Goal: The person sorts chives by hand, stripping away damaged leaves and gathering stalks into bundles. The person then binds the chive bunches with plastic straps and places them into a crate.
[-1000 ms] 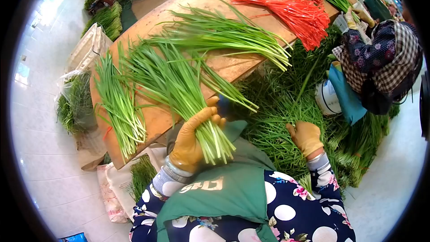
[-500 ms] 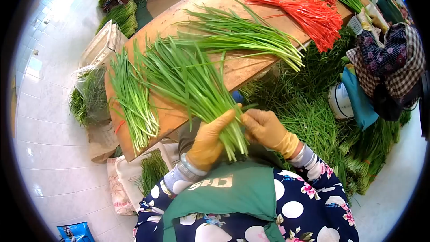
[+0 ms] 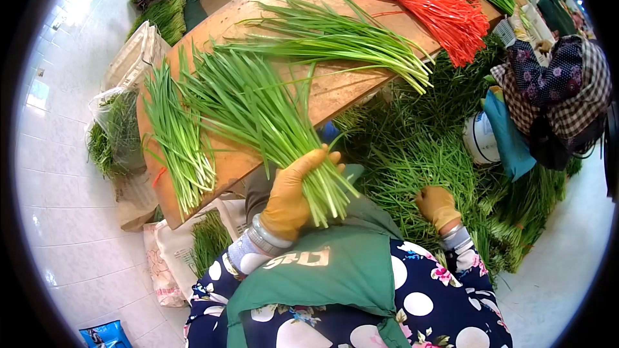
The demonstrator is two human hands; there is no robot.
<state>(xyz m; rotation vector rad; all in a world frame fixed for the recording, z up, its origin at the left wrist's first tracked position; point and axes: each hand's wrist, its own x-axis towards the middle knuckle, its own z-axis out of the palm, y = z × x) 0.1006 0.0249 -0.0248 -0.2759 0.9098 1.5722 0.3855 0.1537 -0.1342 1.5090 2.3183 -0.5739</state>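
My left hand (image 3: 290, 196), in a yellow glove, is wrapped around the stems of a bunch of garlic chives (image 3: 248, 106). Its leaves fan out over the wooden table, and its pale cut ends point toward my apron. My right hand (image 3: 436, 206), gloved too, is out to the right over a large heap of loose chives (image 3: 412, 167). Its fingers are curled in; whatever they may hold is hidden. On the table, a smaller chive bunch (image 3: 177, 138) lies at the left and another chive bunch (image 3: 342, 38) lies further back.
Red ties (image 3: 438, 16) lie bundled on the wooden table (image 3: 225, 19). Beyond the heap stand a white bucket (image 3: 480, 138) and a person in a checkered garment (image 3: 583, 84). At the left are a bag of greens (image 3: 126, 129) and a pale crate (image 3: 138, 55).
My right hand has left the stem ends of the bunch and moved right and down to the heap. The left hand keeps its hold. The view has shifted slightly.
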